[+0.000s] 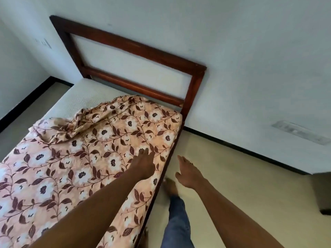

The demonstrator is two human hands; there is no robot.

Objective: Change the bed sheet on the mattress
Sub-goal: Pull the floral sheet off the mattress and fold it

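Peach floral sheet [80, 158] rumpled over mattress [77, 97].

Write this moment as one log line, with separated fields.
left hand: open, over floral sheet | right hand: open, holds nothing | mattress: far corner bare | floral sheet: bunched there

Floral sheet [75, 158] half across mattress [80, 97]

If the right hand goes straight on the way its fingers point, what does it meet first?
Likely the floral sheet at the edge of the mattress near the head corner; the open right hand points that way. Depth is unclear, so it could pass beside it.
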